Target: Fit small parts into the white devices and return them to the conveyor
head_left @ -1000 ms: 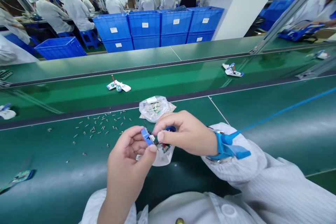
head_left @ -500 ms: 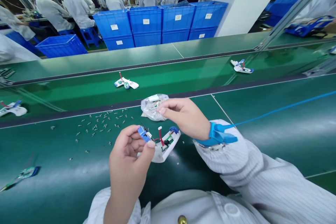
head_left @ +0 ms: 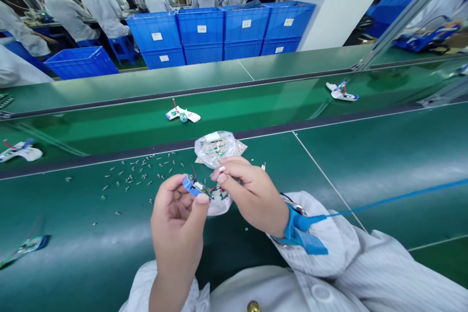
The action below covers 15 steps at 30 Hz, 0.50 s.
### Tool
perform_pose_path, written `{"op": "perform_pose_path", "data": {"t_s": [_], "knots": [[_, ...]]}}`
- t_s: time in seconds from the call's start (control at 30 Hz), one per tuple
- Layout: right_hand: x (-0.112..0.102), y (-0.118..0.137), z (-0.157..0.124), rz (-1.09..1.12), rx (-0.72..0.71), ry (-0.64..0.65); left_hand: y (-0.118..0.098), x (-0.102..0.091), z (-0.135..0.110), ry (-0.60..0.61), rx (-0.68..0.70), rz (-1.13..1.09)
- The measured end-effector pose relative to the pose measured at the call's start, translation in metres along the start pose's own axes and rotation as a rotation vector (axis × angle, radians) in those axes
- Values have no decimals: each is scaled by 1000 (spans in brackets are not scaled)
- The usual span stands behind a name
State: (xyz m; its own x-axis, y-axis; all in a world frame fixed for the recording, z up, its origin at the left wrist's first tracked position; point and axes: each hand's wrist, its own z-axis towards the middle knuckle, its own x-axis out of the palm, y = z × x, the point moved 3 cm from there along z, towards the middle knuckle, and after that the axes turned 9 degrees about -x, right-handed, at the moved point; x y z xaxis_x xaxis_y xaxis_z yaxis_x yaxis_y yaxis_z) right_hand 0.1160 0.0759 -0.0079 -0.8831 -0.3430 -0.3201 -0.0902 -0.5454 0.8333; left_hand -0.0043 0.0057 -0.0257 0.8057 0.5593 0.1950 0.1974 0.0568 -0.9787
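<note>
The left hand [head_left: 177,219] is pinching a small blue-ended circuit board [head_left: 195,186] firmly, while the right hand [head_left: 252,195] is holding its fingers curled shut just over the thin red and black wires [head_left: 219,189] and a white plastic shell [head_left: 219,207], so a hard tug could tear a wire loose. A slip could be dropping the board among the loose metal parts [head_left: 131,175] on the green worktop [head_left: 365,165], just short of the clear bag of components [head_left: 219,148]

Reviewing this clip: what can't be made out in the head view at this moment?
Head view only:
- Small blue-ended circuit board: underside and wire ends, hidden by the left hand and right hand.
- White plastic shell: mostly hidden beneath both hands.
- Wrinkled clear plastic bag: contents blurred by the film.
- Tiny silver metal parts: too small to identify.
</note>
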Motion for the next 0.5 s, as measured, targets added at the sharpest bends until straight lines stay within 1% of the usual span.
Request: {"op": "perform_pose_path", "data": {"t_s": [0.07, 0.13, 0.27, 0.33, 0.43, 0.5], "knots": [[-1, 2, -1, -16, -10, -82, 0, 2, -1, 30, 5, 35], [-3, 5, -1, -23, -12, -118, -1, 5, -3, 43, -1, 70], [-10, 11, 1, 11, -40, -92, -3, 5, -5, 31, -28, 128], [-16, 14, 4, 20, -81, -24, -3, 5, -6, 45, -34, 127], [-23, 20, 10, -4, -187, 154, -4, 6, -9, 69, -33, 100], [-26, 23, 14, -14, -265, 264, -6, 8, -13, 54, -39, 94]]}}
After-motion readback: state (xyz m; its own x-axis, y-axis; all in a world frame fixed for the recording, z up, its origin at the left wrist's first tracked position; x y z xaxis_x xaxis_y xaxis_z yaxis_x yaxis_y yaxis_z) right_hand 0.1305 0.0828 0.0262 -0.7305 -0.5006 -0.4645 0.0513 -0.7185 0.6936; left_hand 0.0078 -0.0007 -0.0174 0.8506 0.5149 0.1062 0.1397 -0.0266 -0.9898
